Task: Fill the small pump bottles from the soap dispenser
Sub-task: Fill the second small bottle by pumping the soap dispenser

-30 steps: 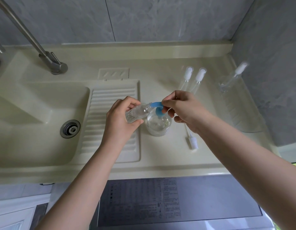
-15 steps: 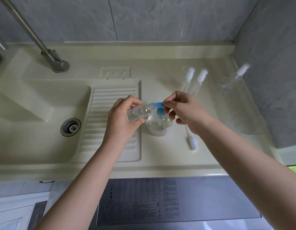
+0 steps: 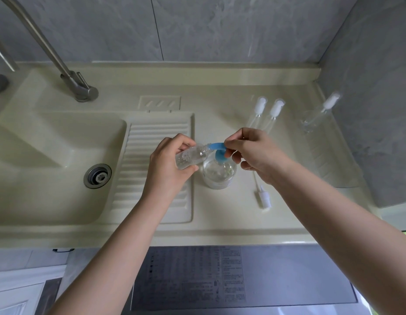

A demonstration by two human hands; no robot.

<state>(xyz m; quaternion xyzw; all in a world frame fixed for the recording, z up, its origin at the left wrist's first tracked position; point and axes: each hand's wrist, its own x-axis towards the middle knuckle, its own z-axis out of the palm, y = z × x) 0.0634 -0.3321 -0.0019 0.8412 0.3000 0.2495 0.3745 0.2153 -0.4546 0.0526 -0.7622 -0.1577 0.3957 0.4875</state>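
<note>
Soap dispenser (image 3: 219, 172), clear with a blue pump head, is standing on the cream desk (image 3: 220, 214) beside the ribbed drainboard (image 3: 152, 142). Left hand (image 3: 170, 164) is gripping a small bottle (image 3: 192, 155), tilted with its mouth meeting the blue spout (image 3: 216, 145). Right hand (image 3: 254, 153) is pinching that spout, fingers curled.

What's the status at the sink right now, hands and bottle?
Left hand grips small bottle, tilted, mouth at the blue spout. Right hand on the soap dispenser pump. Loose pump top lies beside it, not obstructing.
</note>
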